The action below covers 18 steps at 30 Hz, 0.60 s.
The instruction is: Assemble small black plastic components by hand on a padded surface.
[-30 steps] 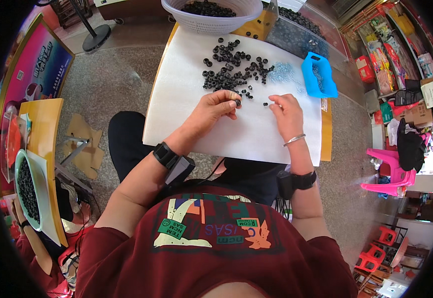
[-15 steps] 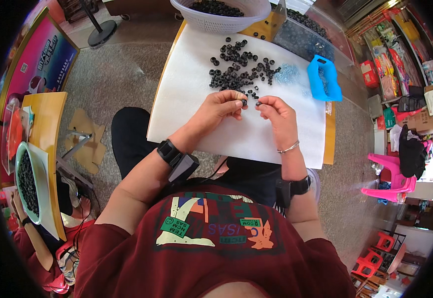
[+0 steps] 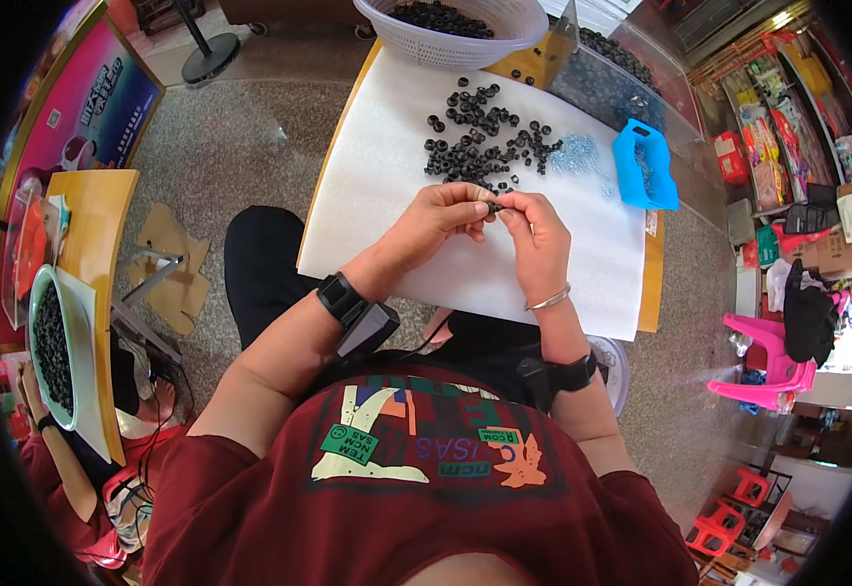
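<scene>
Left hand (image 3: 452,212) and right hand (image 3: 536,232) pinch a black bead-like piece (image 3: 493,207); probably light, hard, best held by its edges.

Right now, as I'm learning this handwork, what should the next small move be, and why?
Perhaps press the left hand and right hand gently toward each other: their fingertips meet around a small black piece, over the white sheet.
</scene>
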{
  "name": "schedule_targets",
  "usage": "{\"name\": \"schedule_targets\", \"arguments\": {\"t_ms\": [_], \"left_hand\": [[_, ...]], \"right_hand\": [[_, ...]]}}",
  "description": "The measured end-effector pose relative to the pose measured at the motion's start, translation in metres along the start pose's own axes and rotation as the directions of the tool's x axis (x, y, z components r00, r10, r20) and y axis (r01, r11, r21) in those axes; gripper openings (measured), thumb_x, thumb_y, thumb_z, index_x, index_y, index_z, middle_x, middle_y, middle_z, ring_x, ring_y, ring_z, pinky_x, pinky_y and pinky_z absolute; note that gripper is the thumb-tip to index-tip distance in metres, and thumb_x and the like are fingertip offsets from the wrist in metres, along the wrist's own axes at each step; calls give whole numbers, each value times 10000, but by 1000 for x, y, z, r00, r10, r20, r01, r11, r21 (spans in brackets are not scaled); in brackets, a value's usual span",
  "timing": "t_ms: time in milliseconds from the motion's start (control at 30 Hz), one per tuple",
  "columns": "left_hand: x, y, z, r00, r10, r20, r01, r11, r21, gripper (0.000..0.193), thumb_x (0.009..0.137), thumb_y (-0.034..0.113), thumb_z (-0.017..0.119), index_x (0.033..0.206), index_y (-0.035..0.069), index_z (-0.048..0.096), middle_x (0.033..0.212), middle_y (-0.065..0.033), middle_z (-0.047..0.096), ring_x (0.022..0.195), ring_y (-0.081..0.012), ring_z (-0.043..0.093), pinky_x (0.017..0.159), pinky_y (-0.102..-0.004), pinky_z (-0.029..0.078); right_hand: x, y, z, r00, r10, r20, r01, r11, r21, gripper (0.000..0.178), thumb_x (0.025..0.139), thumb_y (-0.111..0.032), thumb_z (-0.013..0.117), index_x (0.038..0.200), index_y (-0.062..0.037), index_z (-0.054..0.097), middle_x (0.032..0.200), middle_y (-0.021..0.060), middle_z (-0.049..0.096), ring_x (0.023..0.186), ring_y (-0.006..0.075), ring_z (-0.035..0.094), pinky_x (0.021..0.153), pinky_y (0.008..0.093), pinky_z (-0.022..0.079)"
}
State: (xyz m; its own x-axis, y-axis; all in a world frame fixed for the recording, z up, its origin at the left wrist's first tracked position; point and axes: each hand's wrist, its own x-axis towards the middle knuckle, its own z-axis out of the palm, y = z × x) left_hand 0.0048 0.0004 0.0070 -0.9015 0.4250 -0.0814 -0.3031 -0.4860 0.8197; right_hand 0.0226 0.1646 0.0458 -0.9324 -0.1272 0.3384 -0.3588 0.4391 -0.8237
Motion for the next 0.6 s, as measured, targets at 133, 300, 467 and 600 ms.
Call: {"name": "schedule_targets", "arguments": {"t_ms": [133, 300, 467, 600], "left_hand": [[2, -3, 0, 1000, 8, -1, -8, 999, 41, 179, 903, 97, 576, 1049, -4, 603, 907, -29, 616, 754, -104, 564, 720, -238, 480], [4, -9, -4, 999, 44, -4, -43, 995, 88, 174, 905, 95, 576, 1047, -2, 604, 912, -19, 615, 761, -98, 565, 725, -235, 483], [4, -7, -1, 998, 65, -2, -63, 980, 189, 173, 890, 122, 607, 1026, 18, 630, 890, -8, 622, 760, -85, 573, 705, -227, 492], [3, -4, 1, 998, 63, -13, -59, 970, 234, 173, 894, 124, 601, 1029, 22, 633, 879, -5, 624, 760, -84, 574, 704, -226, 490]], "right_hand": [[-2, 3, 4, 992, -121, -33, 117, 987, -108, 132, 825, -3, 592, 954, -16, 621, 874, 84, 612, 787, 184, 612, 695, 285, 491], [-4, 5, 5, 994, -108, -23, 108, 994, -26, 149, 818, 16, 586, 959, -21, 615, 897, 94, 610, 806, 218, 611, 700, 305, 501], [-3, 8, 0, 995, -100, 17, 101, 992, -71, 129, 828, -11, 584, 955, -21, 609, 901, 104, 602, 810, 242, 598, 711, 318, 491], [-7, 8, 5, 997, -65, -43, 62, 996, -70, 118, 837, -38, 581, 951, -27, 606, 871, 105, 600, 798, 251, 590, 707, 327, 475]]}}
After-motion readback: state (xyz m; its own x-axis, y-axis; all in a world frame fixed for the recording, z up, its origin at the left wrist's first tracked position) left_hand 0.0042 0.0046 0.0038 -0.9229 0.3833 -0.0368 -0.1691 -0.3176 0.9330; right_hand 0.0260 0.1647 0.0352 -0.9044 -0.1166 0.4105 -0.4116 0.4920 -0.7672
